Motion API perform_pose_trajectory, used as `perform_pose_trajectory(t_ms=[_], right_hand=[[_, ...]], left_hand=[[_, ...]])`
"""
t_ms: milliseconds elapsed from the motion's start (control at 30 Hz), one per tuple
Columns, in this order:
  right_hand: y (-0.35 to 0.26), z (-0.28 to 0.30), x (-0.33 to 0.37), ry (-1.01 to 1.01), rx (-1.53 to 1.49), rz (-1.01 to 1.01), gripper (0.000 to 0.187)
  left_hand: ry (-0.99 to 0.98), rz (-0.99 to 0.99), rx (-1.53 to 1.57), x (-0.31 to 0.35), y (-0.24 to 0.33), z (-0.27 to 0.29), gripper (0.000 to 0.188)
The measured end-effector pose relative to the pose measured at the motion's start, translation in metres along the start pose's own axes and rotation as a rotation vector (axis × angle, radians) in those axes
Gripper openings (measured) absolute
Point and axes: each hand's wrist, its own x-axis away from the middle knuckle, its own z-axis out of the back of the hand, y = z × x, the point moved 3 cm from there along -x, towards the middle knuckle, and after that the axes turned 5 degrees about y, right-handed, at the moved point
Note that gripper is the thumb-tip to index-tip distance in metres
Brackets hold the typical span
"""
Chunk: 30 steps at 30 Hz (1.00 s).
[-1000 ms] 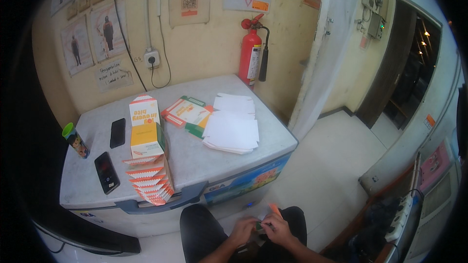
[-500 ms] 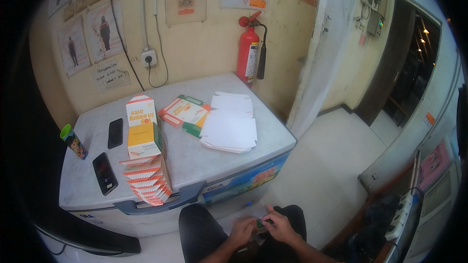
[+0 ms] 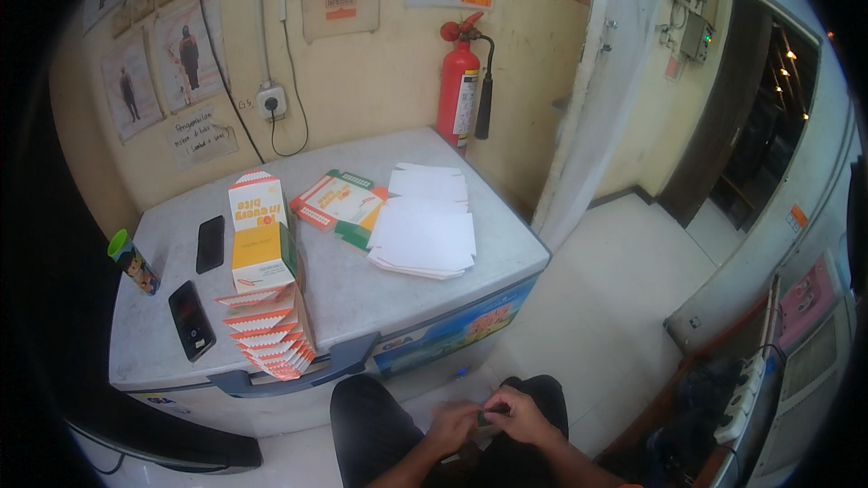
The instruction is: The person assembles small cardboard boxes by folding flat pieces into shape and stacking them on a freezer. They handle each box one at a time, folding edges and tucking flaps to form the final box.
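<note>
Over my lap, my left hand [image 3: 451,425] and my right hand [image 3: 517,417] are closed, fingertips close together. Between them is a small dark-green piece [image 3: 483,418], possibly part of a carton; its shape is mostly hidden by fingers. The left fingers are slightly blurred. In front of me, on the white chest freezer [image 3: 344,298], lies a row of nested folded cartons [image 3: 271,333] with orange-and-white toothed edges. Behind these stands a yellow-and-white carton [image 3: 260,258]. Farther right are a flat printed carton blank [image 3: 336,202] and a stack of white-side-up carton blanks [image 3: 423,233].
Two dark phones, one farther back [image 3: 211,244] and one nearer [image 3: 192,320], lie left of the cartons. A green-rimmed tumbler [image 3: 133,262] stands at the left edge. A red fire extinguisher [image 3: 459,86] hangs behind the freezer. A power strip [image 3: 743,400] is at right.
The view has shifted slightly, so the freezer and wall sit a little differently. My hands stay together at the green piece, with the right fingers slightly shifted.
</note>
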Motion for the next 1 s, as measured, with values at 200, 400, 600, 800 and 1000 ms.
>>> perform_pose_trajectory(t_ms=[200,400,600,800,1000], right_hand=[[0.011,0.007,0.008,-0.425,-0.194,-0.489,0.031],[0.009,-0.006,0.025,-0.673,-0.32,-0.661,0.016],[0.026,-0.004,0.016,-0.262,-0.685,-0.363,0.001],[0.027,0.011,0.017,-0.237,-0.947,-0.201,0.013],[0.015,0.052,0.001,0.018,-0.78,-0.223,0.031]], left_hand=[[-0.093,-0.167,-0.066,0.006,-0.001,-0.008,0.023],[0.201,-0.047,0.134,0.015,0.019,-0.007,0.026],[0.463,0.056,-0.056,-0.004,0.024,-0.002,0.042],[0.094,0.263,0.347,-0.001,0.003,-0.012,0.04],[0.014,0.412,0.108,0.007,-0.006,-0.004,0.038]])
